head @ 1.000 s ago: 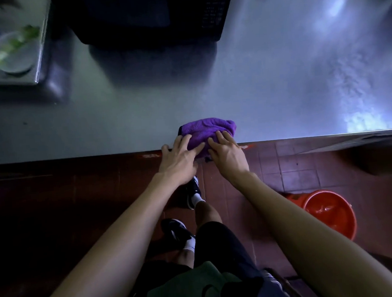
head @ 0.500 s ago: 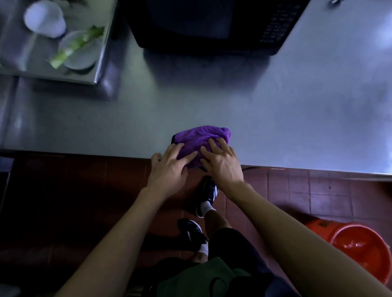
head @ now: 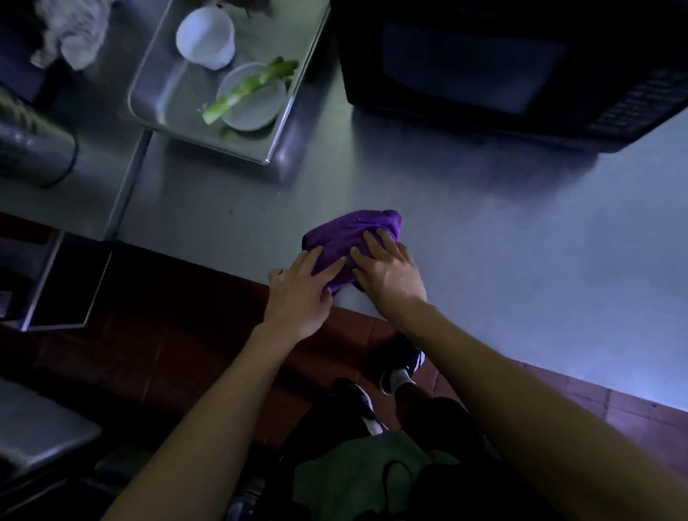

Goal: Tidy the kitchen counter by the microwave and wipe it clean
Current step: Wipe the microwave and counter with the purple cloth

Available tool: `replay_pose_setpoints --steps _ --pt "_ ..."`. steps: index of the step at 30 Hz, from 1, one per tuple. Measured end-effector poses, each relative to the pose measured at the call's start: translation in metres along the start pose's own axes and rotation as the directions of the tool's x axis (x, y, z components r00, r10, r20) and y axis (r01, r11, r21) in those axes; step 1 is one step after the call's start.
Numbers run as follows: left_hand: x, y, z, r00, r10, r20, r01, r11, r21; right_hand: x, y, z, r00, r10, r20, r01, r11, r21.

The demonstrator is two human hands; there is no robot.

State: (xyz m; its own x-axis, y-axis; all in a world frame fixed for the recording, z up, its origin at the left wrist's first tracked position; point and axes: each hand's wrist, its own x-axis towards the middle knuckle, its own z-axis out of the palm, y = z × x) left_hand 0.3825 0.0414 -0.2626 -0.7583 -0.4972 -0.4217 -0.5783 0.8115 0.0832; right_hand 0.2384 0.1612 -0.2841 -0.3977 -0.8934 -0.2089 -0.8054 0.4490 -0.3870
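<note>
A bunched purple cloth (head: pixel 353 239) lies on the steel counter (head: pixel 535 256) close to its near edge, pressed flat under both hands. The left hand (head: pixel 300 295) rests palm down with its fingers spread and laid over the cloth's left half, while the thumb sits off the cloth at the counter's edge. The right hand (head: pixel 391 273) lies just beside it, also palm down, fingers extended and slightly apart across the cloth's right half. Neither hand is curled around the fabric; both are flat on top of it, fingertips nearly meeting at the middle.

Beyond the hands and to their right stands a black microwave (head: pixel 515 56), well apart from the cloth. Beyond and to their left sits a metal tray (head: pixel 163 94) holding a white cup (head: pixel 206 37) and a shallow white dish (head: pixel 252 100) with a green vegetable stalk (head: pixel 247 89) lying across it. Farther left, a crumpled pale rag (head: pixel 72 31) lies on the counter.
</note>
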Motion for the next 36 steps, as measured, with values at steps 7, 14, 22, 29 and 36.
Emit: replay_pose_setpoints --steps 7,14,22,29,36 --pt "0.016 -0.033 -0.009 0.998 -0.060 -0.008 0.060 0.998 0.015 0.036 -0.030 -0.007 0.999 -0.008 -0.046 0.011 0.998 0.064" --pt "0.032 -0.077 -0.022 0.999 -0.023 -0.044 0.023 1.000 -0.009 0.070 -0.062 0.002 0.994 0.069 -0.081 -0.058 0.989 0.135" --pt "0.040 -0.168 -0.035 0.993 0.067 -0.098 -0.063 0.997 0.041 0.120 -0.120 0.016 0.989 0.126 -0.078 -0.112 0.981 0.157" --pt "0.047 -0.226 -0.038 0.971 0.114 -0.211 -0.128 0.990 -0.054 0.155 -0.173 0.028 0.975 0.211 -0.074 -0.208 0.977 0.044" --pt "0.058 -0.233 -0.039 0.957 0.237 -0.165 -0.240 0.971 0.001 0.152 -0.174 0.024 0.980 0.169 -0.108 -0.177 0.982 -0.062"
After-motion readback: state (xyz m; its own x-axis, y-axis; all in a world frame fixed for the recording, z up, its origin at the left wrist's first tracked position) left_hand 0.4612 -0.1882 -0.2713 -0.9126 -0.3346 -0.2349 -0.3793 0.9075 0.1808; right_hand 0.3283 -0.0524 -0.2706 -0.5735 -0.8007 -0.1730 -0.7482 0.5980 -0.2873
